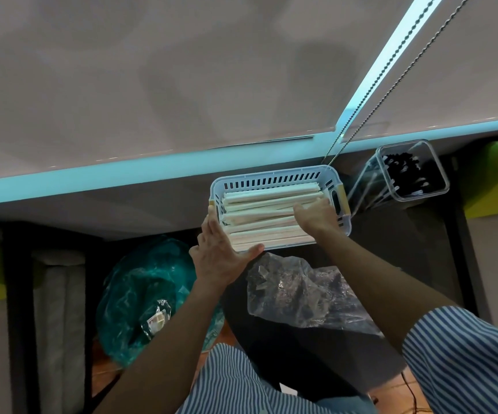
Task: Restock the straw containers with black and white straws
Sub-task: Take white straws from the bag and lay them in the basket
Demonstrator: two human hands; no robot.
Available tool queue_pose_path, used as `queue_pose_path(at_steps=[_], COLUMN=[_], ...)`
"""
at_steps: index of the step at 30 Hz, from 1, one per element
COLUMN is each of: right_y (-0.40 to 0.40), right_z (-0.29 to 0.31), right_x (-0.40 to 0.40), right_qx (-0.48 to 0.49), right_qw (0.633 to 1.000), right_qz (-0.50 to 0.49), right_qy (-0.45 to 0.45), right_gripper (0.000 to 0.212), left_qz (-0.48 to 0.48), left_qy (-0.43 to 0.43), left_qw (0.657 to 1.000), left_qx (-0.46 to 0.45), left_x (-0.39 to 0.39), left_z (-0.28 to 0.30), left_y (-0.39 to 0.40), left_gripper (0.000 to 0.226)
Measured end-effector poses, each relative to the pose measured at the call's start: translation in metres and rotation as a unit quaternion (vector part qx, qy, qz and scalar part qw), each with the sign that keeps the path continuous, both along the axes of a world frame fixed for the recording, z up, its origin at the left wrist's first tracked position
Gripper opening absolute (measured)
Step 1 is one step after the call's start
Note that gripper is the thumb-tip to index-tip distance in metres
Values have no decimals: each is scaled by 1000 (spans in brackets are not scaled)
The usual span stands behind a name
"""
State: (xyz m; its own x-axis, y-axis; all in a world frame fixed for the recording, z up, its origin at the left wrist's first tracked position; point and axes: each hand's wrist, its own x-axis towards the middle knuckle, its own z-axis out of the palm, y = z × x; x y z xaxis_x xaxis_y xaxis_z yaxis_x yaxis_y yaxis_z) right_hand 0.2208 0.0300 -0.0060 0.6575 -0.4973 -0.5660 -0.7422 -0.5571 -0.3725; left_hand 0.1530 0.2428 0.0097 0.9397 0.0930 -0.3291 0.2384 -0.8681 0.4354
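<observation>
A white slotted basket (274,178) sits at the sill's near edge, packed with several paper-wrapped white straws (259,218) lying flat. My left hand (220,249) holds the basket's near left corner, fingers up its left side and thumb along the front rim. My right hand (316,215) lies flat on the right ends of the white straws, fingers straight. To the right stands a clear square container (412,174) holding several black straws (403,168).
An empty crumpled clear plastic bag (304,294) lies on my lap below the basket. A teal bag-lined bin (149,294) stands on the floor at left. Bead chains (370,91) of the roller blind hang down behind the basket.
</observation>
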Motion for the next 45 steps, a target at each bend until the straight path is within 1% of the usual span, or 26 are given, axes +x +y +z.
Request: queue_pose_path(at_steps=[5,8,10,11,12,14,16,20,22,23,26,31,33,35,37,40,45], right_y=[0,-2,-4,-5,-6,-6,-4,-4,-7,-9,-13,-4,-6,-10,-14,-13,-17], right_z=[-7,-9,-10,-10,-10,-7,-6,-10,-10,-10,-6,1,-1,-1,-1,-1,-1], right_x=[6,6,7,7,8,10,12,14,15,17,23,28,28,28,31,35,37], right_qx=[30,34,38,39,41,43,60,83,94,95,98,149,138,140,142,159,203], right_qw=[999,999,998,998,997,995,993,993,992,990,987,982,984,984,983,981,973], right_qz=[-38,-37,-47,-55,-60,-67,-71,-68,-74,-83,-103,-78,-67,-75,-83,-86,-97], right_qy=[-15,-7,-11,-20,-32,-56,-68,-45,-51,-57,-70,-89,-87,-86,-78,-64,-47], right_gripper=[39,33,33,37,40,56,63,52,46,47,58,66,63,55,51,55,55], left_qz=[0,0,2,3,5,6,9,6,6,6,7,9,10,10,11,11,3], left_qy=[5,7,10,10,9,8,6,9,10,10,9,8,9,10,7,6,9], left_qw=[1000,1000,1000,1000,1000,1000,1000,1000,1000,1000,1000,1000,1000,1000,1000,1000,999], left_qx=[12,13,13,12,12,13,9,13,10,9,8,10,12,14,13,13,32], left_x=[2,1,1,1,1,1,1,1,1,1,2,1,2,1,0,0,3], left_z=[2,2,2,2,2,3,3,3,3,3,3,4,4,4,4,4,4], left_y=[-1,0,0,0,0,0,0,0,0,0,0,1,0,0,0,0,-1], left_gripper=[137,138,138,138,137,137,137,137,138,137,137,137,137,137,137,137,135])
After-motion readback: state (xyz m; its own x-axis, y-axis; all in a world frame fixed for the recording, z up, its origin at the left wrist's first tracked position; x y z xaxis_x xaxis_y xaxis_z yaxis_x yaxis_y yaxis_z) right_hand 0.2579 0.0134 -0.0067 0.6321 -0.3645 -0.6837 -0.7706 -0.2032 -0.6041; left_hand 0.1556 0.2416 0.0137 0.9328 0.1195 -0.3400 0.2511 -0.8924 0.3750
